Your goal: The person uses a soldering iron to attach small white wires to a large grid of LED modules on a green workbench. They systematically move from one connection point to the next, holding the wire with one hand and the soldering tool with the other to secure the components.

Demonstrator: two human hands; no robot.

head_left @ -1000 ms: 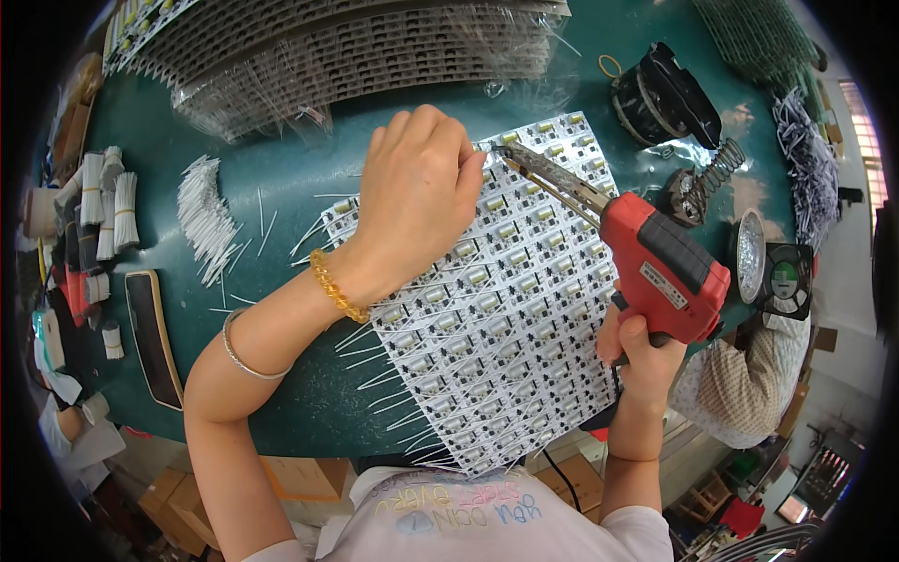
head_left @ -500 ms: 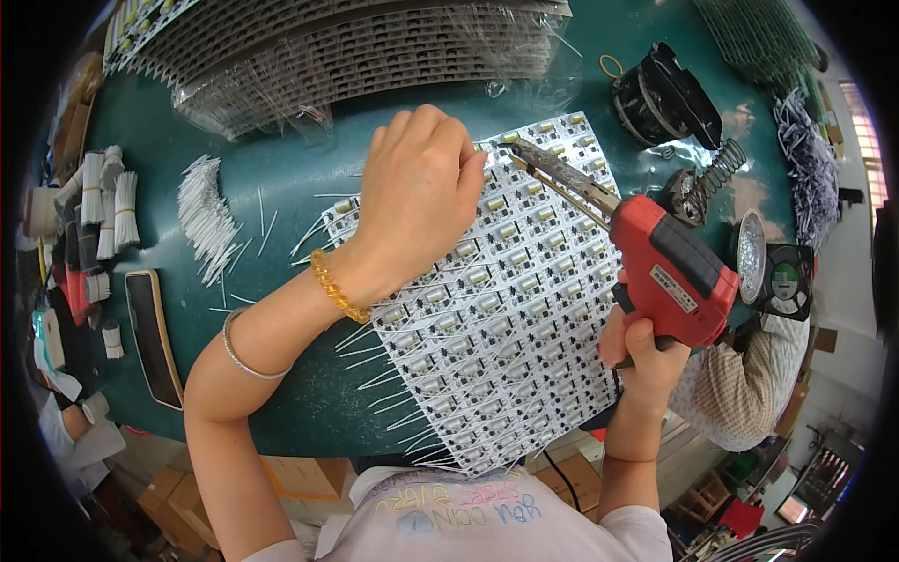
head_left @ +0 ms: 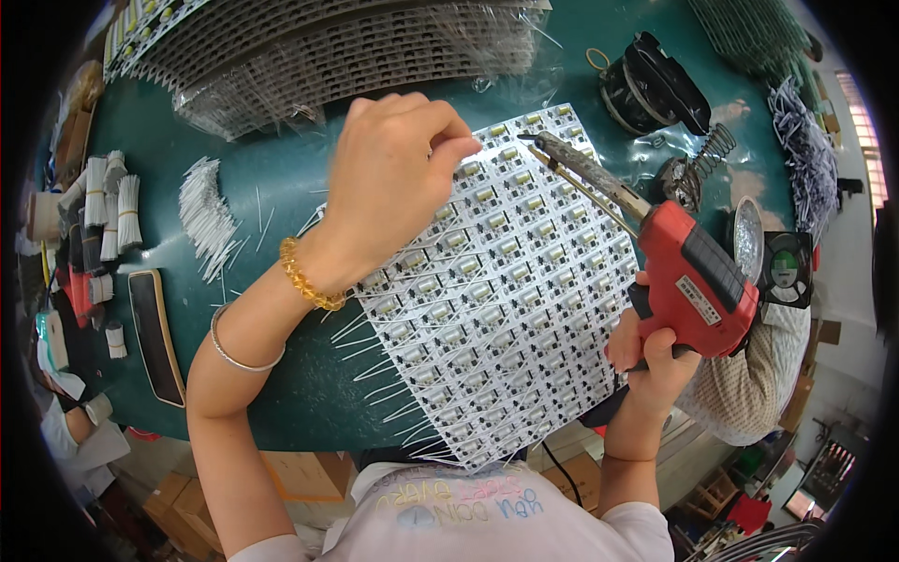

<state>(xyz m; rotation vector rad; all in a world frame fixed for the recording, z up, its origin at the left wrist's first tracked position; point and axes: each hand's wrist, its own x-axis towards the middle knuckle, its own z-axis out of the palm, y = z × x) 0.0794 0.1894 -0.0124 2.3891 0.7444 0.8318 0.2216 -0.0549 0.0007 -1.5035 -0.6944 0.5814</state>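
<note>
A panel of white circuit boards (head_left: pixel 524 309) with yellowish components lies slanted on the bench in front of me. Short white wires (head_left: pixel 361 342) stick out past its left edge, and others lie across its rows. Over the panel's far left part, my left hand (head_left: pixel 389 183) is closed in a pinch; I cannot make out what its fingertips hold. My right hand (head_left: pixel 655 365) grips a red and black soldering gun (head_left: pixel 698 281) by its handle, at the panel's right side. The gun's dark tip points to the far left, above the far rows and apart from my left fingers.
A loose heap of white wires (head_left: pixel 208 220) and a phone (head_left: pixel 155 337) lie on the left, near bundled wires (head_left: pixel 128 211). Stacked panels (head_left: pixel 356 61) in plastic stand at the back. Rightward are a black round container (head_left: pixel 646 89), a coiled-spring holder (head_left: pixel 688 178) and a small fan (head_left: pixel 785 270).
The soldering gun has moved right and slightly nearer, its tip drawing away from my left fingers. My left hand has shifted a little left, and its fingertips show more.
</note>
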